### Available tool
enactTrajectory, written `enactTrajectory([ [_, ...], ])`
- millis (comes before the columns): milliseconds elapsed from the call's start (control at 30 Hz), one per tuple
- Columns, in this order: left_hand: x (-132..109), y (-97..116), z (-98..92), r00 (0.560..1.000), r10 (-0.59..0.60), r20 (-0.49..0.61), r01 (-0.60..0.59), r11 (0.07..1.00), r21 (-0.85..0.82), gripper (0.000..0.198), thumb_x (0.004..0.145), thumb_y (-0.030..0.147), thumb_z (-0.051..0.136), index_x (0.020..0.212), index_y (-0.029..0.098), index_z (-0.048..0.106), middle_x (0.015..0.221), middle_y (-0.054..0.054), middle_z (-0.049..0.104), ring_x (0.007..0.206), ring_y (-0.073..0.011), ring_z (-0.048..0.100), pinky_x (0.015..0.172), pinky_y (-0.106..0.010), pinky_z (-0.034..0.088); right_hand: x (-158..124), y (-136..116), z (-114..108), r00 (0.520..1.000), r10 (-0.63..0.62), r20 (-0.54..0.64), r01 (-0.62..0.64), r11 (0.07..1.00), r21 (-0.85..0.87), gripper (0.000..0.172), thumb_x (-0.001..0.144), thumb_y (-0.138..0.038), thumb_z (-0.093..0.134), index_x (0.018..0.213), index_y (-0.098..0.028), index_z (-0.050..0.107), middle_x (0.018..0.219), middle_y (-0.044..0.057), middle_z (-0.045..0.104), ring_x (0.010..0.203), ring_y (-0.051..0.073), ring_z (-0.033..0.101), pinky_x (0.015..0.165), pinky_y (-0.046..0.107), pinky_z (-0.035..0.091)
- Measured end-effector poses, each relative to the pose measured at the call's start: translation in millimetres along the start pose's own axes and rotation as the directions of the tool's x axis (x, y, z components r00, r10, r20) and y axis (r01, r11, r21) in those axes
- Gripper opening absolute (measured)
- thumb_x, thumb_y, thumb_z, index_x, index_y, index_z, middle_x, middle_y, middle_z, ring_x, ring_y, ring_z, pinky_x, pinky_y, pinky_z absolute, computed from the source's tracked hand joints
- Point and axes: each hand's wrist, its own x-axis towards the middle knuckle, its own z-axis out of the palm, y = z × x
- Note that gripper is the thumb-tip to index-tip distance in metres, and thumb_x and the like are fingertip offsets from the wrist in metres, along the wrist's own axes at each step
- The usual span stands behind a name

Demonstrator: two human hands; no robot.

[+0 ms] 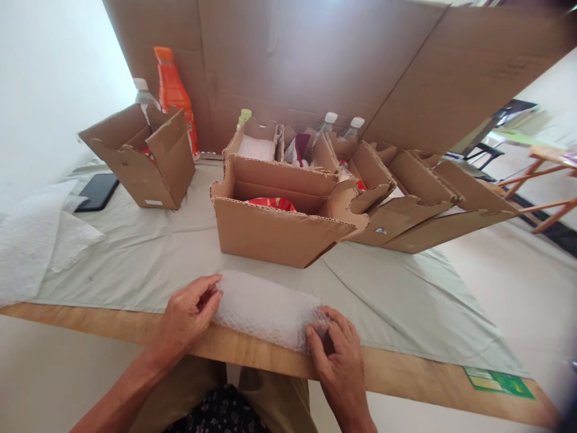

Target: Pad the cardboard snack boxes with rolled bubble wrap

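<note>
A roll of white bubble wrap (265, 308), wound around something I cannot see, lies across the near edge of the wooden table (112, 325). My left hand (187, 316) has its fingers curled around the roll's left end. At the roll's right end, my right hand (340, 352) pinches the wrap with fingers and thumb. Just behind the roll stands an open cardboard box (274, 231) with something red inside.
A pale cloth (148, 252) covers the table. Another open box (144, 153) at back left holds bottles, including an orange bottle (174, 90). More open boxes (406, 198) sit at right. A black tablet (97, 191) and loose wrap sheets (31, 240) lie at left. A big cardboard sheet (315, 54) stands behind.
</note>
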Motion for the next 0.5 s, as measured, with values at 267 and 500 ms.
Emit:
enactTrajectory([
  [267,8.2,2.8,0.3,0.985,-0.119,0.127,0.056,0.909,0.412,0.036,0.094,0.038,0.051,0.123,0.020,0.062,0.096,-0.005,0.071,0.069,-0.0185,0.067,0.064,-0.030,0.049,8.9,20.9,-1.1,1.000,-0.011,0.028,0.016,0.983,-0.184,0.042,0.103,-0.044,0.045,0.134,-0.018,0.055,0.136,0.018,0.061,0.121,0.036,0.056,0.092,0.052,0.045],
  [500,1.5,12.7,-0.7,0.954,-0.181,0.238,0.046,0.876,0.480,0.019,0.090,0.032,0.053,0.076,0.021,0.059,0.086,-0.005,0.063,0.076,-0.0220,0.065,0.071,-0.033,0.048,38.3,23.8,3.1,0.978,-0.072,0.196,0.106,0.979,-0.173,0.024,0.099,-0.035,0.048,0.092,-0.020,0.067,0.124,0.016,0.069,0.112,0.034,0.063,0.086,0.049,0.049],
])
